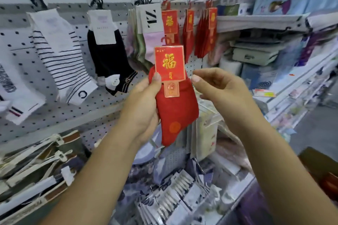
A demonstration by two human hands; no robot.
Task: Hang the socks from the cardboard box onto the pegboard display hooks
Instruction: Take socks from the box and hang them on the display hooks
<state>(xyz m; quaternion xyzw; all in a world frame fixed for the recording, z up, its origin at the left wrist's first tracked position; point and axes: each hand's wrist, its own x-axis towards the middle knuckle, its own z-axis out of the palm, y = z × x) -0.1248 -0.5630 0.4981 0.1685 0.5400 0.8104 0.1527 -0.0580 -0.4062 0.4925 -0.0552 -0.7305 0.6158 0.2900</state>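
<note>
Left hand gripped the red sock pair, thumb pressed on its card's lower left corner. Pair was held up before the pegboard, just under the hung red socks near its upper right corner. Right hand was loosely curled and held nothing, thumb just beside the card's right edge.

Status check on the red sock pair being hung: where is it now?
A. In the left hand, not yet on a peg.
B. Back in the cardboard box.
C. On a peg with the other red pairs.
A: the left hand grips the red sock pair in front of the pegboard, and its plastic hook is on no peg.
</note>
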